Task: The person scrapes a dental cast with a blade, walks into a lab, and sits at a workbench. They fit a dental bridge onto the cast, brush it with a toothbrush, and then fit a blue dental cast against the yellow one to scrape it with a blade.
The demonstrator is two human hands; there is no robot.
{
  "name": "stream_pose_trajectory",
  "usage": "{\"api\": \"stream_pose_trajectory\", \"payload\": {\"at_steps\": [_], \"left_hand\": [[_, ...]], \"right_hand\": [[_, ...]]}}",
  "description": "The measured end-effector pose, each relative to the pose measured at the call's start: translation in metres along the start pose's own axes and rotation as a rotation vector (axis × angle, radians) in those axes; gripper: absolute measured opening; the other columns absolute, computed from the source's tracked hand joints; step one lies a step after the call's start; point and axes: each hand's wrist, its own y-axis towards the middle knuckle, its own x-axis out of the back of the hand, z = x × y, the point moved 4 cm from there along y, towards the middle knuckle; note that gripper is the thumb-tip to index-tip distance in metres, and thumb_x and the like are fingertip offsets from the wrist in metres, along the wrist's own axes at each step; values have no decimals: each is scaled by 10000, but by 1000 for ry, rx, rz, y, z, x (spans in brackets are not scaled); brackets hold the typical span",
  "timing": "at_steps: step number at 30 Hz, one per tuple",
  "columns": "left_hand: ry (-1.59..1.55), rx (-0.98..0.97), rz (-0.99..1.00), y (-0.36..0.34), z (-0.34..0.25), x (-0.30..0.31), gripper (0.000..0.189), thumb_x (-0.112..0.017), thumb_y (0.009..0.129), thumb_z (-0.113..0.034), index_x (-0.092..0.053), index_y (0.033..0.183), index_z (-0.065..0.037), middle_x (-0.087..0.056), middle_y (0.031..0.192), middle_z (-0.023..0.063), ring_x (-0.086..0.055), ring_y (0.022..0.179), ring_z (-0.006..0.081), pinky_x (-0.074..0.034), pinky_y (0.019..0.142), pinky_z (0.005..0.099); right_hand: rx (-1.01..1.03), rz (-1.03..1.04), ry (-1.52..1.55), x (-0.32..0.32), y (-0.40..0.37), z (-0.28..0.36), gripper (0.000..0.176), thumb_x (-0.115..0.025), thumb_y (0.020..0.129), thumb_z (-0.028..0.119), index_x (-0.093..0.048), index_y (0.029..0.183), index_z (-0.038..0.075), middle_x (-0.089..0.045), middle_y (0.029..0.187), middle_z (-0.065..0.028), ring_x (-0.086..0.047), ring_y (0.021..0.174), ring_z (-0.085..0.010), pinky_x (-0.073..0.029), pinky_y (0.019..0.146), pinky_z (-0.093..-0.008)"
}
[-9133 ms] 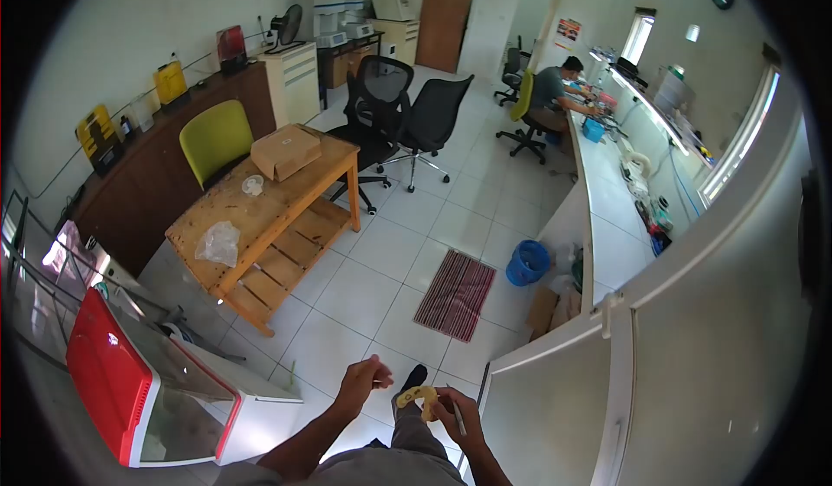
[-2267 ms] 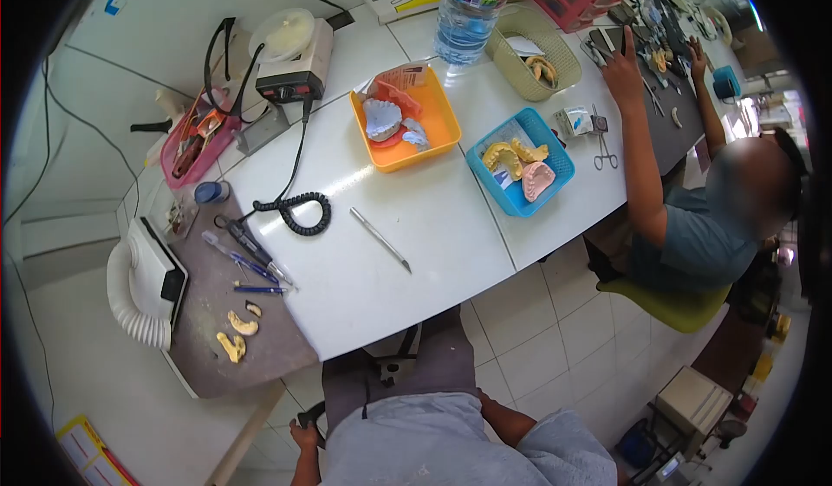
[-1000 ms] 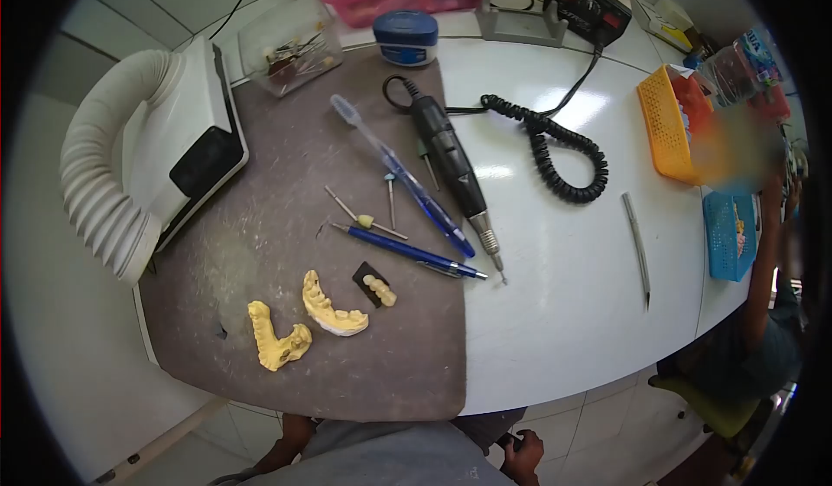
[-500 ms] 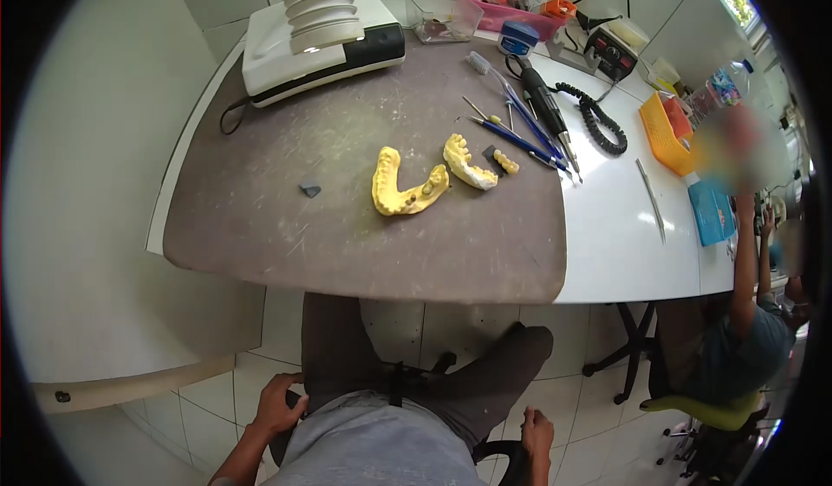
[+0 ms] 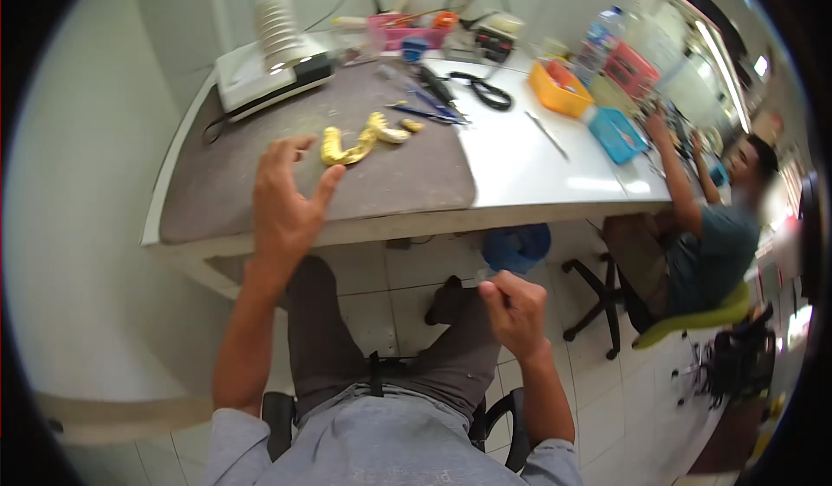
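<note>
Two dental casts point(image 5: 355, 144) are lying mid-mat point(image 5: 407, 170) at the tabletop's left end, the left hand point(image 5: 286, 200) hovering over its front edge, a suction unit point(image 5: 269, 66) sitting at the back left corner, and a tray point(image 5: 555, 100) and basket point(image 5: 611, 144) standing toward the right edge.

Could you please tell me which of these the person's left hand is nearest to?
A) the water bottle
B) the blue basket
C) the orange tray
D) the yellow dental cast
D: the left hand is raised with its fingers spread, right beside the yellow dental cast, which lies on the grey mat.
</note>
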Motion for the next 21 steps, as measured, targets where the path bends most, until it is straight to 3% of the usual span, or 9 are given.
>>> {"api": "stream_pose_trajectory", "payload": {"at_steps": [2,5,6,8,12,15,17,20,21], "left_hand": [[141,112,74,12,20,-17,612,-761,775,-318,-521,1248,-13,-567,1107,139,-554,926,253,-465,814,367],[54,307,282,17,39,-33,846,-799,715,-362,-402,1380,-20,-537,1147,146,-542,1007,301,-428,922,402],[37,279,284,16,39,-33,846,-799,715,-362,-402,1380,-20,-537,1147,146,-542,1007,301,-428,922,402],[205,179,283,10,38,-32,855,-802,705,-374,-417,1374,-7,-543,1148,143,-508,1074,303,-402,957,399],[248,238,326,13,30,-32,795,-795,710,-381,-474,1326,6,-541,1159,134,-484,1106,308,-385,979,398],[319,202,324,13,31,-35,774,-788,717,-387,-486,1323,-12,-540,1153,132,-481,1101,311,-385,977,403],[325,198,341,15,26,-34,748,-781,726,-387,-498,1314,-21,-539,1158,132,-480,1103,313,-384,979,407],[322,199,364,12,23,-35,697,-767,744,-384,-521,1295,-33,-539,1166,129,-478,1106,314,-382,981,412],[308,192,357,13,23,-34,673,-760,753,-382,-532,1283,-36,-540,1170,126,-477,1107,313,-382,982,414]], "right_hand": [[5,-71,38,-3,1,4,231,-666,876,151,-540,727,27,-451,539,-105,-460,444,-207,-376,446,-314],[-124,-208,396,-26,0,10,275,-647,895,174,-548,687,23,-468,555,-116,-451,453,-222,-384,462,-326],[-138,-237,472,-32,-7,10,274,-642,900,181,-558,695,20,-479,565,-116,-457,458,-225,-390,470,-332],[-49,72,213,-43,-30,1,233,-645,901,194,-596,759,16,-537,593,-94,-514,478,-194,-421,483,-309],[-111,61,363,-61,-55,7,236,-666,887,206,-622,763,11,-577,619,-74,-535,491,-155,-433,479,-283],[-207,23,626,-40,-56,28,388,-619,916,348,-640,777,-14,-619,632,-49,-575,513,-130,-452,476,-259],[-25,200,1031,-2,-43,58,563,-497,947,492,-649,828,-37,-643,707,-104,-602,560,-162,-468,512,-263],[141,121,1334,50,-15,136,601,-405,985,485,-641,1026,-66,-645,848,-152,-637,760,-218,-496,623,-298],[252,33,1485,55,-12,161,666,-437,950,525,-568,1108,-109,-590,958,-253,-621,873,-286,-484,735,-366]]}}
